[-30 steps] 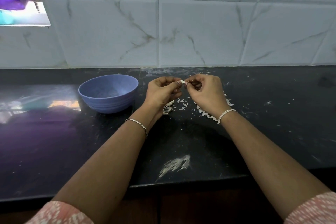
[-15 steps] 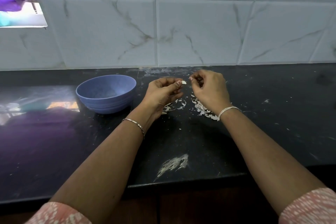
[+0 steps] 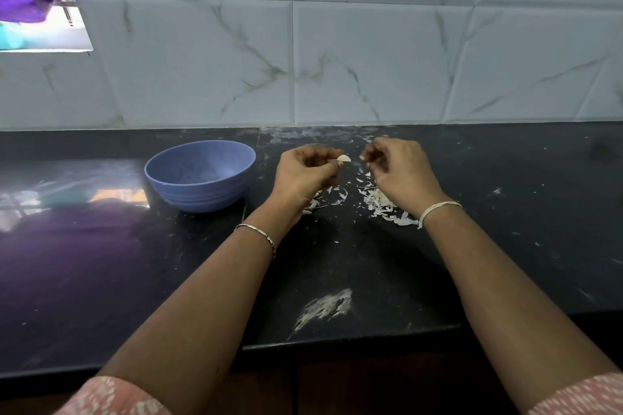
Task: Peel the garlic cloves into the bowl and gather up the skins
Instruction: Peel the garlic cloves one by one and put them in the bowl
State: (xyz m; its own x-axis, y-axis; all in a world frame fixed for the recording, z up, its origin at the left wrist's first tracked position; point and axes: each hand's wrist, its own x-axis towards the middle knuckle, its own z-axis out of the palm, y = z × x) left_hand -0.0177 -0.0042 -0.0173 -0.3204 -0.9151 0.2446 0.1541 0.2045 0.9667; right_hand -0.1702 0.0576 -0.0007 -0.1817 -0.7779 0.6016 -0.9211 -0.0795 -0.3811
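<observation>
The left hand (image 3: 305,172) pinches the garlic clove (image 3: 344,158) at its fingertips beside the bowl (image 3: 202,199) — probably for a short drop in. The right hand (image 3: 399,172), just apart, has curled fingers over the skins (image 3: 381,202) on the counter (image 3: 505,212); whether they grip a scrap, I cannot tell.

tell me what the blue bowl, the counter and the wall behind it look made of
Bowl: probably plastic or melamine, matte; even pale blue colour, moulded ridges around the lower wall, no glare. Counter: likely polished dark stone such as granite; it mirrors light sharply on the left. Wall tiles: seemingly glazed ceramic with a printed marble look; grout lines and soft sheen.
</observation>
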